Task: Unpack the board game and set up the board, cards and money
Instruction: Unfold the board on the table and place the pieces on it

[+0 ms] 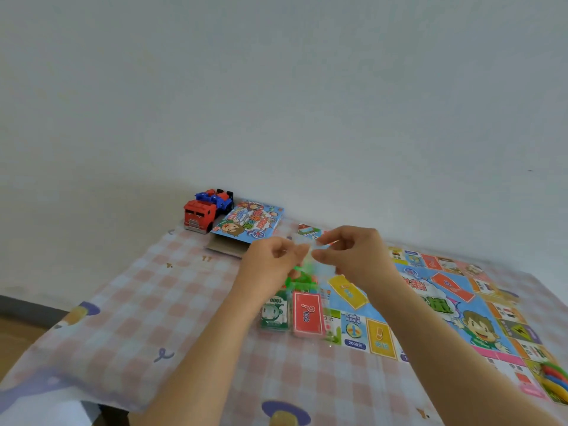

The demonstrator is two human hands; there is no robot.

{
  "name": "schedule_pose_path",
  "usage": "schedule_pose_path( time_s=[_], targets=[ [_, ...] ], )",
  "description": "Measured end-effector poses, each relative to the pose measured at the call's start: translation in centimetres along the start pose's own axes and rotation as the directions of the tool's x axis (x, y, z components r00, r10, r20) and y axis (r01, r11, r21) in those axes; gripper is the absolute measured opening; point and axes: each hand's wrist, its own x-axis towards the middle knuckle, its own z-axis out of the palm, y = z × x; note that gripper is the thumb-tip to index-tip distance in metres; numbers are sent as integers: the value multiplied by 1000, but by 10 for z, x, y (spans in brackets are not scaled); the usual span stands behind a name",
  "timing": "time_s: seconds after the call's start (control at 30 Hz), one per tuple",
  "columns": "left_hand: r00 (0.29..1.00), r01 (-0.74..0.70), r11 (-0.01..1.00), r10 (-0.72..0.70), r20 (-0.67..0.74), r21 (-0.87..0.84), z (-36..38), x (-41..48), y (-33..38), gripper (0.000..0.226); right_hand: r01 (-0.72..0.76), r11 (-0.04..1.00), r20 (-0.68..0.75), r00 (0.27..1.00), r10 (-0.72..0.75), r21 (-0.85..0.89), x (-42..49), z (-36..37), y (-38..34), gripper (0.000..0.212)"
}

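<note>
The colourful game board [442, 302] lies unfolded on the right of the table. On its left edge sit a green 1000 money pack [274, 313] and a red question-mark card pack [308, 315]. My left hand [270, 262] and my right hand [353, 253] are raised above them, both pinching a small clear plastic bag [302, 259] with green pieces inside. The blue game box [250, 222] lies at the back of the table.
A red and blue toy truck [204, 212] stands by the wall, left of the box. A pink checked cloth [138, 302] covers the table, its left edge dropping to the floor. Coloured pieces [554, 376] lie at the board's right corner.
</note>
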Motion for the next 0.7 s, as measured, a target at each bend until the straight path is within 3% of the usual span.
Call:
schedule_pose_path(
  time_s=[0.17,0.27,0.4,0.53,0.7],
  targets=[
    [995,40,979,-58,-85,-201,-23,15,-7,13,-118,954,72,992,102,277,9,14,-7,6],
    [992,49,965,-77,-99,-258,-34,27,-11,11,-167,950,98,984,145,265,15,20,-5,3],
    [987,-45,999,40,-156,-27,-42,56,-7,17,-196,939,131,978,165,281,26,36,-6,2],
    [970,-81,989,106,-217,121,-53,95,-2,7,-250,896,156,966,205,366,53,59,-13,5],
    [926,-105,920,229,-301,378,-59,104,-22,17,-307,849,129,952,279,429,99,92,-19,12]
  ],
)
